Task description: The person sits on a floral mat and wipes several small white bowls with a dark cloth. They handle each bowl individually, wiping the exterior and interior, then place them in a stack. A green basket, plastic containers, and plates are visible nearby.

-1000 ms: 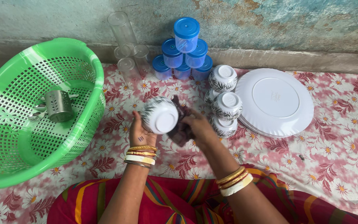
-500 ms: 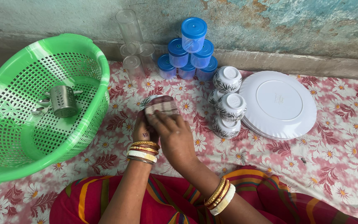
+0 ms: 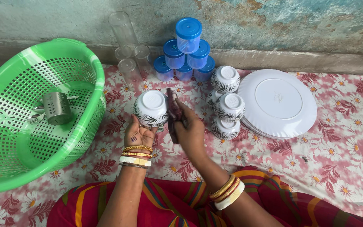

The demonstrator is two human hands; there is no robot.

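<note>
Left hand cups white bowl with dark leaf pattern, base up, above middle of pink floral cloth. Right hand closed on dark brown rag, pressed to bowl's side. Beside right hand: stack of matching bowls, then upturned white plates. Cloth's left edge: green plastic basket holding steel perforated cup. Far edge: blue-lidded jars, clear tumblers.

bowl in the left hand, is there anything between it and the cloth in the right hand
Nothing visible. The left hand holds the white leaf-patterned bowl upside down, and the dark cloth in the right hand lies right against the bowl's right side.
</note>
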